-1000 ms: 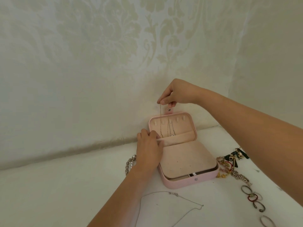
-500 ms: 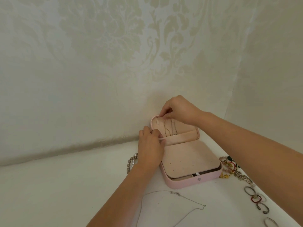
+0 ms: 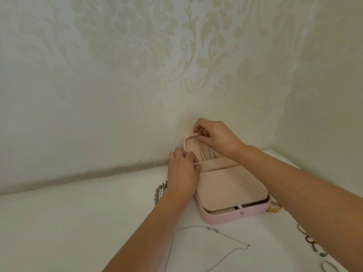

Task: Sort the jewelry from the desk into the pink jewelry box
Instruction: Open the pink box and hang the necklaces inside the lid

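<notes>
Pink is the colour I am steering by: the jewelry box (image 3: 235, 215) is sitting open on the white desk (image 3: 78, 222), its lid (image 3: 189, 154) leaning back against the wallpaper (image 3: 137, 75). The right hand (image 3: 218, 137), which was holding a thin chain (image 3: 202, 154) well above the lid a second ago, is now pinching the chain's top end at the lid's upper edge. The chain is hanging down inside the lid. The left hand (image 3: 183, 173) is gripping the edge of the lid pocket (image 3: 216, 164) and pulling it outward. I am judging this piece nearly stowed. A silver necklace (image 3: 216, 230), a beaded bracelet (image 3: 160, 190) and rings (image 3: 310, 239) are lying on the desk, waiting. I am finding no brand, label or writing anywhere.
</notes>
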A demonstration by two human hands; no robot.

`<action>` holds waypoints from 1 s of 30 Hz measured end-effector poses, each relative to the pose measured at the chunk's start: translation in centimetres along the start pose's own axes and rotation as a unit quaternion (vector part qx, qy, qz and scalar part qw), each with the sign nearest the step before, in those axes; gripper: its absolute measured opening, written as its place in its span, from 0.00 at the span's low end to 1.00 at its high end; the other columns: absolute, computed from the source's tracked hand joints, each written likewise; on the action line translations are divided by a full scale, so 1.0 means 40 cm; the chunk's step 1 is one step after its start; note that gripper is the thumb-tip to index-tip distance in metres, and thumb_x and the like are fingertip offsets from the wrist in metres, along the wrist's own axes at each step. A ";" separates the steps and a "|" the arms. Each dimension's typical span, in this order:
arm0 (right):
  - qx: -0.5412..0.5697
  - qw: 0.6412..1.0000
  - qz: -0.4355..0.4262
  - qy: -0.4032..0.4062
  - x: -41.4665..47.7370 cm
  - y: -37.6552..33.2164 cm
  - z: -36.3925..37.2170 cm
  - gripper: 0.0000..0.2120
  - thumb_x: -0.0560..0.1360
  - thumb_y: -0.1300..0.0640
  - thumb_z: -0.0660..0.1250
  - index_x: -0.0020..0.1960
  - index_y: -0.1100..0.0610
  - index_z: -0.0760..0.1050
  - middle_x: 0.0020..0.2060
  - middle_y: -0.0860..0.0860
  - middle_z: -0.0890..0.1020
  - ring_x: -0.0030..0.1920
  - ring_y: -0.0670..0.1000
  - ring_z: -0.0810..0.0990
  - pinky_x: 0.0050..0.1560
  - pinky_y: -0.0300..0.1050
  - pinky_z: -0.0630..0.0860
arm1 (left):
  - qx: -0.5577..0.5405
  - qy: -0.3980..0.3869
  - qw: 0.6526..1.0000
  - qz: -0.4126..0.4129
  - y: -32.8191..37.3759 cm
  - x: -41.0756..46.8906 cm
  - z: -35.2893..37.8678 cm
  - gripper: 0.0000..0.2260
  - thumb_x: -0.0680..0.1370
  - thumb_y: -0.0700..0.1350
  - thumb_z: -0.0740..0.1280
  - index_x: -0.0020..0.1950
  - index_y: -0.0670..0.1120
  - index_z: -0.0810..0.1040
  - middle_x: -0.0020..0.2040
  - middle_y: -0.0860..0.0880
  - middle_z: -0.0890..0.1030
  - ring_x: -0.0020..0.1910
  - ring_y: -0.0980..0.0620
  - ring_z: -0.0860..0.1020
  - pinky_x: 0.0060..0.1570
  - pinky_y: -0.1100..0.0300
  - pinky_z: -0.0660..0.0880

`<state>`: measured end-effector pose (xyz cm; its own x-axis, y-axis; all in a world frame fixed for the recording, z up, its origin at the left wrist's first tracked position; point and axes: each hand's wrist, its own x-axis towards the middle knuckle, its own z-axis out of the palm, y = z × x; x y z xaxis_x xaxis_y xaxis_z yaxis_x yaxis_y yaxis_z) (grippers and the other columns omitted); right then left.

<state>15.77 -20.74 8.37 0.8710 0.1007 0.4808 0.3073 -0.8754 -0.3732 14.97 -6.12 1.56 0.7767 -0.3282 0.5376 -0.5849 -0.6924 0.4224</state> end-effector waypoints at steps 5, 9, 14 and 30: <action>-0.038 0.998 -0.026 -0.042 0.000 -0.007 -0.008 0.10 0.72 0.68 0.66 0.52 0.60 0.75 0.42 0.51 0.81 0.41 0.47 0.76 0.44 0.38 0.72 | -0.004 0.008 1.000 -0.001 0.000 -0.002 0.004 0.08 0.75 0.45 0.69 0.51 0.43 0.78 0.52 0.44 0.71 0.53 0.45 0.68 0.53 0.55 0.70; -0.108 0.993 -0.048 -0.017 0.003 0.000 -0.006 0.08 0.72 0.65 0.66 0.49 0.56 0.77 0.43 0.49 0.83 0.44 0.51 0.81 0.45 0.50 0.77 | -0.007 0.016 1.000 0.007 -0.001 -0.001 0.004 0.08 0.74 0.45 0.69 0.50 0.43 0.78 0.51 0.44 0.71 0.52 0.45 0.68 0.53 0.55 0.70; -0.157 0.980 -0.111 0.039 0.001 0.011 0.001 0.05 0.72 0.65 0.66 0.45 0.57 0.77 0.39 0.50 0.82 0.40 0.54 0.79 0.37 0.47 0.73 | -0.010 0.042 0.999 0.020 -0.002 -0.002 0.005 0.06 0.72 0.42 0.71 0.47 0.42 0.79 0.48 0.43 0.72 0.49 0.43 0.69 0.49 0.53 0.72; -0.116 0.986 -0.093 0.068 0.023 0.035 -0.023 0.07 0.68 0.61 0.74 0.39 0.61 0.77 0.38 0.54 0.76 0.38 0.54 0.75 0.37 0.46 0.70 | -0.017 0.072 0.996 0.041 -0.001 0.004 0.015 0.08 0.67 0.39 0.75 0.41 0.42 0.78 0.43 0.43 0.73 0.44 0.42 0.72 0.41 0.53 0.75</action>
<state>16.64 -22.31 9.02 0.7433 0.2200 0.6317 0.3475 -0.9340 -0.0836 15.27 -6.53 1.17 0.6855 -0.2861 0.6695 -0.6548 -0.6444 0.3950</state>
